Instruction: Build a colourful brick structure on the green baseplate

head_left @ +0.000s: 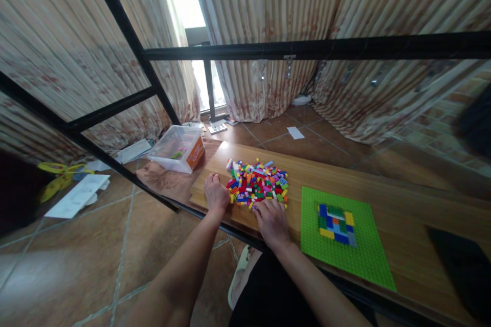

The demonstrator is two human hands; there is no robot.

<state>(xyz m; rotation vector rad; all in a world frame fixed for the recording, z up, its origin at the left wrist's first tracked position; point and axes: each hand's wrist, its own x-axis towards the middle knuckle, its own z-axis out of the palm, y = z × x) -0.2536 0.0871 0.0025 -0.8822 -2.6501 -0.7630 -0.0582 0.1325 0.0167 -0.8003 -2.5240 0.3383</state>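
Small toy bricks (258,181) in many colours lie in a loose pile on a wooden board. At the pile's left edge rests my left hand (217,194), its fingers curled in; whatever they hold, if anything, is hidden. My right hand (271,218) lies over the near edge of the pile, fingers slightly apart and touching the bricks. To the right is a green studded baseplate (368,260). On it sits a square block of joined bricks (336,224) in blue, green, yellow, grey and white, with orange near its middle.
A clear plastic box (169,156) with an orange label and a few pieces inside stands beyond the board's left end. A dark flat object (460,265) lies at the right. Black metal bars (238,52) cross in front of the curtains. White sheets (79,196) lie on the tiled floor.
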